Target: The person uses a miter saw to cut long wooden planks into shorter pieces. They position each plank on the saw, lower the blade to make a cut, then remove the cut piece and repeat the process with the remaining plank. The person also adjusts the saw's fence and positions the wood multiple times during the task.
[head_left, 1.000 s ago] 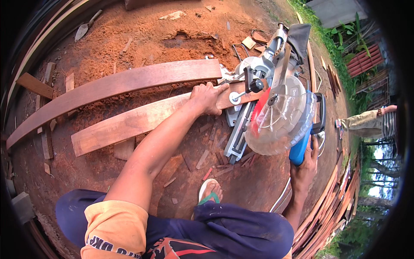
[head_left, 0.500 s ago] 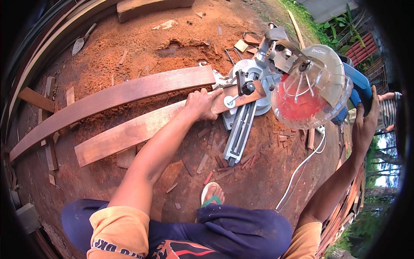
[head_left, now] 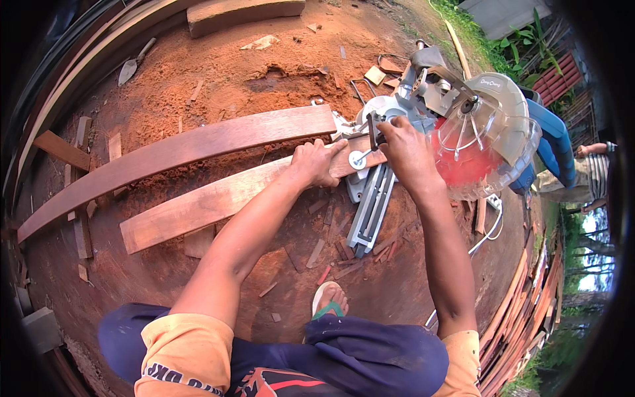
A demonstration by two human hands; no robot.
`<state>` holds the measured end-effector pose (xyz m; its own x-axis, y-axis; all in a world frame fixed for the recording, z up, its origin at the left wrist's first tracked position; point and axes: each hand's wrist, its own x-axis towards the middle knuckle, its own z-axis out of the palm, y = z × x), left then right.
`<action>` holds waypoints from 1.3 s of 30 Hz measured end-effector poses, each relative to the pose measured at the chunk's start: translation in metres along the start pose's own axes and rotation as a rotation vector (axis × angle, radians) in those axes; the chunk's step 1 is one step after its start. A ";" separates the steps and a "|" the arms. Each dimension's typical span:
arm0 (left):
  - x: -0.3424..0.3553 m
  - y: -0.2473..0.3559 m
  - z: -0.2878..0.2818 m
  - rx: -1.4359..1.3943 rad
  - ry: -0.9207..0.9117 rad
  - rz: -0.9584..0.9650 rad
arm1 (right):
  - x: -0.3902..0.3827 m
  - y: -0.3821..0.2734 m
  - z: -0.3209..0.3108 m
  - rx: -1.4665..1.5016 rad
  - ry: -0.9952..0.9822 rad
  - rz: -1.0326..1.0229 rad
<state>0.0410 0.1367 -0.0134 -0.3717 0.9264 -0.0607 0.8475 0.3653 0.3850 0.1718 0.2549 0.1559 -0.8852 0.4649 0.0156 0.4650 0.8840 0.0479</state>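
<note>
A lighter reddish wooden board [head_left: 205, 198] lies on the mitre saw's bed, under a clamp's white round pad [head_left: 357, 159]. My left hand [head_left: 316, 163] grips this board just left of the pad, thumb stretched along it. My right hand [head_left: 407, 147] is closed on the black clamp knob [head_left: 380, 132], which its fingers partly hide. The saw head, with clear guard [head_left: 503, 126], red blade [head_left: 456, 165] and blue handle [head_left: 555, 142], is raised right of my right hand. A longer curved, darker board [head_left: 178, 152] lies behind the clamped one, its right end beside the saw.
Sawdust [head_left: 251, 86] and offcuts [head_left: 317, 251] cover the ground around the saw. A trowel [head_left: 129, 69] lies upper left, a timber block [head_left: 245, 14] at the top. A white cable [head_left: 486, 238] and stacked planks [head_left: 509, 311] are at right; another person [head_left: 562, 182] appears at the far right edge.
My right hand has left the blue saw handle and moved left onto the clamp. The saw head has risen and swung back to the right. My left hand stays on the board.
</note>
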 end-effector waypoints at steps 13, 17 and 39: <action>0.001 0.001 -0.002 -0.031 -0.036 -0.003 | 0.007 0.012 0.015 0.018 0.076 0.004; 0.000 0.000 -0.002 -0.026 -0.033 -0.010 | 0.007 0.002 0.015 -0.040 0.065 0.054; 0.007 0.002 0.002 0.023 -0.027 0.004 | 0.027 0.003 0.010 -0.181 -0.107 0.087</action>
<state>0.0412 0.1438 -0.0145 -0.3579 0.9299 -0.0844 0.8576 0.3632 0.3641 0.1496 0.2702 0.1466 -0.8314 0.5503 -0.0775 0.5222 0.8213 0.2296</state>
